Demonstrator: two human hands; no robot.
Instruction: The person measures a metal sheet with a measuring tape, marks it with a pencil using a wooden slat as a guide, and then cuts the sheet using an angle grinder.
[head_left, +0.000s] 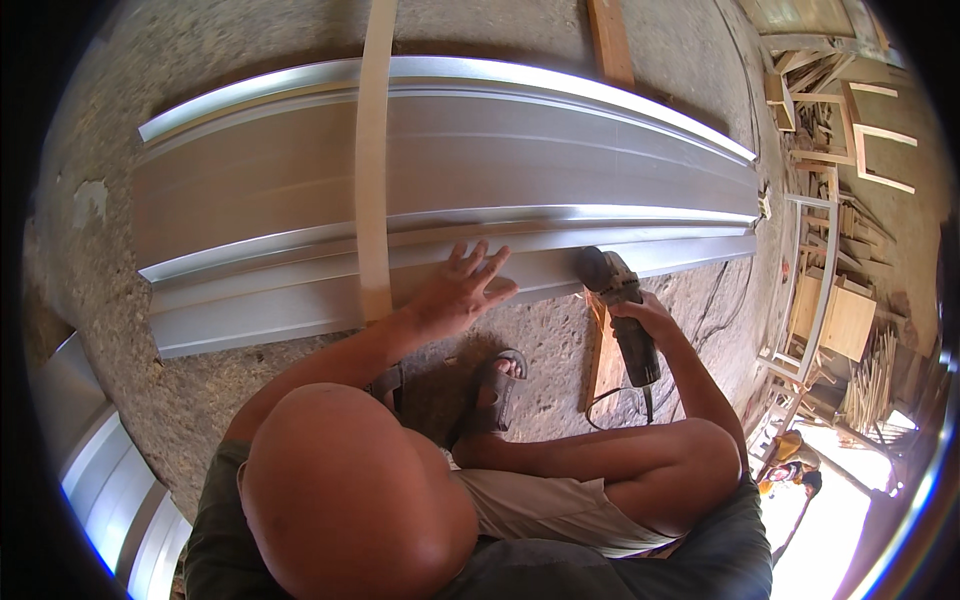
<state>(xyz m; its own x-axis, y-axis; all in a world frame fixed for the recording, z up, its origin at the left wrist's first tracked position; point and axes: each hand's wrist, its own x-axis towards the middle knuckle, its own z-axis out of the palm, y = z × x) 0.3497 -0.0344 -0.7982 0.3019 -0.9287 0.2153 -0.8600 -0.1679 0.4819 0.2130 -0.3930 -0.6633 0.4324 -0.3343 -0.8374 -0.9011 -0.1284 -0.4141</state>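
Floor: rough concrete floor, long ribbed silver metal sheet across upper frame.
Left hand: I see it spread flat, pressing the sheet.
Right hand: wrapped around dark angle grinder, centre-right.

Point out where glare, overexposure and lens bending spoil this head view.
Head view: glare streaks run along the ridges of the metal sheet, brightest on its top edge; the lower right corner is blown out white in daylight; the sheet's straight edges bow toward the rim, and black vignette rings the frame. The left hand and the angle grinder in the right hand stay reasonably sharp.
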